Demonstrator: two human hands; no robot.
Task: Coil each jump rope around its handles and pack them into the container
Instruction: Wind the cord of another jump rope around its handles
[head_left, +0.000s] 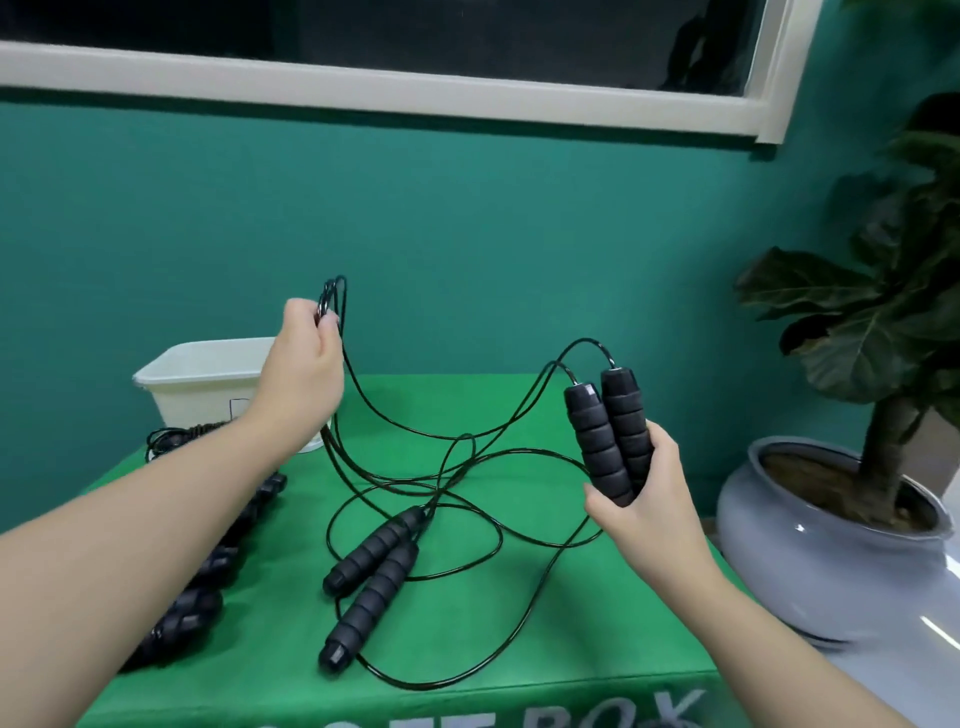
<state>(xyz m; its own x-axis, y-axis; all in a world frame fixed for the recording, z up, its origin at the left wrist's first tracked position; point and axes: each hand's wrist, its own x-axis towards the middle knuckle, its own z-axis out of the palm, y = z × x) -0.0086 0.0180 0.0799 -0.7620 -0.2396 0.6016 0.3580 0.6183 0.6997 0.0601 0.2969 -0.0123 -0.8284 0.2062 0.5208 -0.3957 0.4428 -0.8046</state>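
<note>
My right hand (644, 499) grips two black foam handles (608, 431) of a jump rope, held upright side by side above the green table. Its thin black cord (415, 431) sags from the handle tops across to my left hand (306, 364), which pinches looped strands of it raised above the table. A second jump rope lies on the table, its two handles (371, 577) side by side and its cord (498, 613) spread in loose loops. A white container (202, 384) stands at the back left, partly hidden by my left hand.
More black jump ropes (208, 566) lie along the table's left edge under my left forearm. The green cloth (519, 691) covers the table. A potted plant in a grey pot (810, 540) stands close to the table's right side. A teal wall is behind.
</note>
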